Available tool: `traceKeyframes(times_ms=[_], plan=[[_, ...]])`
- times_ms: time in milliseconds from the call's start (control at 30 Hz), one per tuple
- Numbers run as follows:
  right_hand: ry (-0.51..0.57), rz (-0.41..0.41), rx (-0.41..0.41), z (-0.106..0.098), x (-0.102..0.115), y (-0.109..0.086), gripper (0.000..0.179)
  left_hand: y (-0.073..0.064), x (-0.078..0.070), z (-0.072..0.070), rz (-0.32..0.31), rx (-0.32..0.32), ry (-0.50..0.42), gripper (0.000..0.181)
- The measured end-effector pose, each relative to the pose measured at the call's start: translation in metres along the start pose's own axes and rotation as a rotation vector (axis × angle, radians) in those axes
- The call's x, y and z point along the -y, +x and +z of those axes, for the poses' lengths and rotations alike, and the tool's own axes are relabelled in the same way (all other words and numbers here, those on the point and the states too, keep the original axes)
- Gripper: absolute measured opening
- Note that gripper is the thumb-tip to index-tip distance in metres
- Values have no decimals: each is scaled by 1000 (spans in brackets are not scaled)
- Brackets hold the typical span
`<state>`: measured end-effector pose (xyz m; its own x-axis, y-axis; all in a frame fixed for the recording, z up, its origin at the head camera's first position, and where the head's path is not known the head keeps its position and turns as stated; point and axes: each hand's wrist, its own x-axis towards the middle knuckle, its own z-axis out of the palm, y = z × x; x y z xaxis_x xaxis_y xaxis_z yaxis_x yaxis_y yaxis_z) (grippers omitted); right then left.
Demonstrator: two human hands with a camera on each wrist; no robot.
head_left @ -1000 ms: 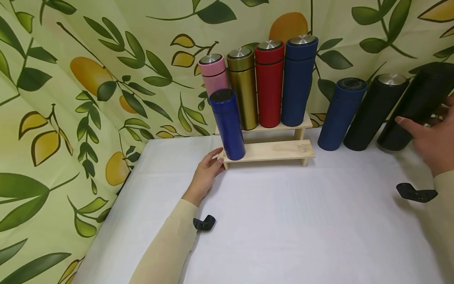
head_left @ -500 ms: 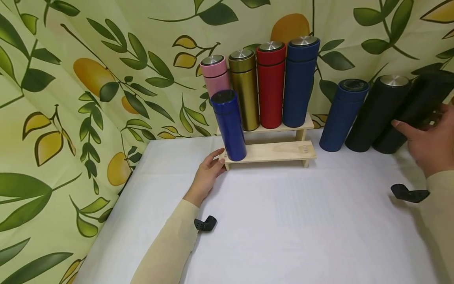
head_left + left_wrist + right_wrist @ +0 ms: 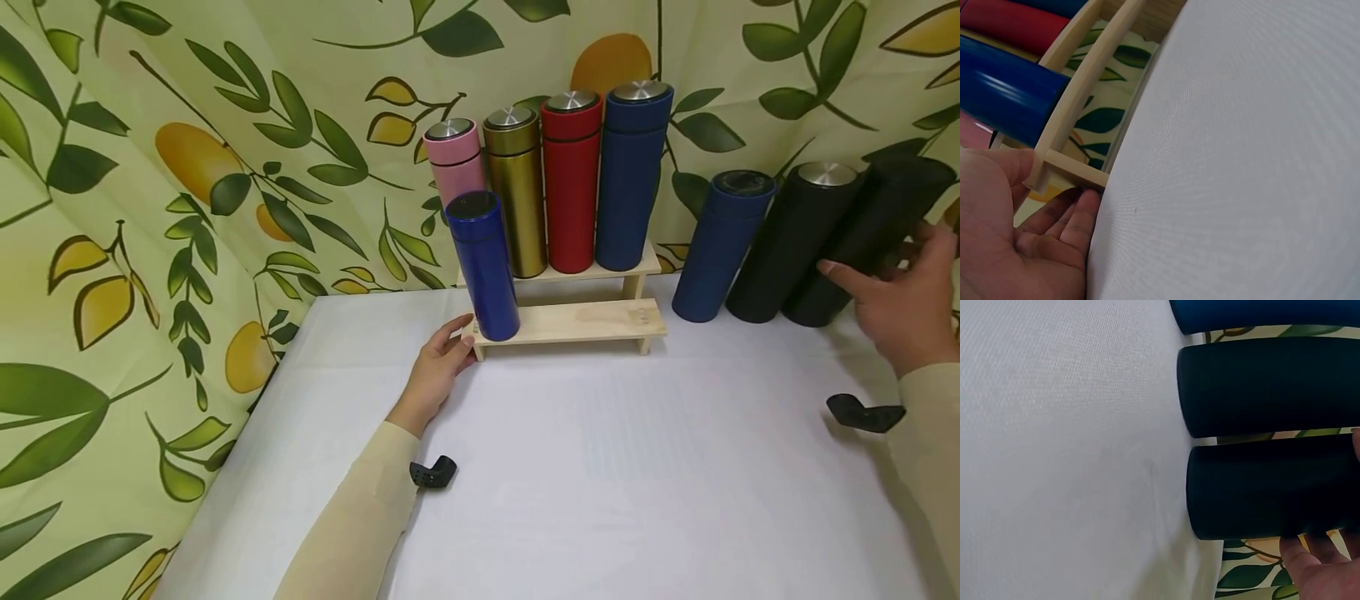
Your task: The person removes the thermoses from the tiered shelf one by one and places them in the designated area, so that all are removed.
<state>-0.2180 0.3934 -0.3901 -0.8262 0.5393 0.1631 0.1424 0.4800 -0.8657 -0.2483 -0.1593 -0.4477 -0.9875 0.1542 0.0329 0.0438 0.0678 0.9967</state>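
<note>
My left hand [image 3: 438, 362] holds the left end of a two-step wooden stand [image 3: 592, 321], thumb against its front edge in the left wrist view. Close to that thumb, a shiny blue thermos [image 3: 483, 271] stands on the lower step. At the far right my right hand [image 3: 903, 300] grips a black thermos [image 3: 862, 242], fingers around its far side and thumb on its near side. Its base is at the tabletop, a narrow gap from a second black thermos [image 3: 1266, 387]. A matte blue thermos [image 3: 720, 250] stands left of that pair.
On the upper step stand a pink thermos [image 3: 455, 158], partly hidden, a gold thermos [image 3: 517, 200], a red thermos [image 3: 572, 192] and a tall blue thermos [image 3: 632, 183]. A leaf-patterned cloth [image 3: 300, 208] hangs behind the white tabletop [image 3: 600, 483].
My right hand has brought the black thermos left and slightly nearer, closing most of the space to the second black thermos. My left hand stays at the stand's end.
</note>
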Motion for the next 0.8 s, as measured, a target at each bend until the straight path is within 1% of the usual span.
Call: traceKeyframes(times_ms=[267, 367, 433, 500, 567, 633, 667, 700, 800], plan=[[4, 1, 7, 1, -4, 0, 83, -2, 2, 1, 11, 2, -4, 47], [2, -21, 8, 0, -8, 1, 84, -2, 2, 1, 7, 3, -3, 47], [-20, -44, 3, -2, -10, 1, 84, -1, 2, 1, 5, 4, 0, 47], [-53, -67, -12, -4, -11, 1, 82, -1, 2, 1, 1, 5, 5, 47], [-89, -72, -35, -8, -10, 0, 82, 0, 2, 1, 0, 7, 7, 47], [-106, -71, -78, -11, -9, 1, 81, 0, 2, 0, 0, 3, 10, 47], [-104, -73, -101, -13, -8, 2, 80, 0, 1, 0, 0, 1, 9, 46], [-85, -66, -106, -16, -6, 2, 79, 0, 1, 0, 2, -1, 12, 47], [-58, -18, -121, -25, -1, 5, 73, 0, 1, 0, 5, -3, 12, 47]])
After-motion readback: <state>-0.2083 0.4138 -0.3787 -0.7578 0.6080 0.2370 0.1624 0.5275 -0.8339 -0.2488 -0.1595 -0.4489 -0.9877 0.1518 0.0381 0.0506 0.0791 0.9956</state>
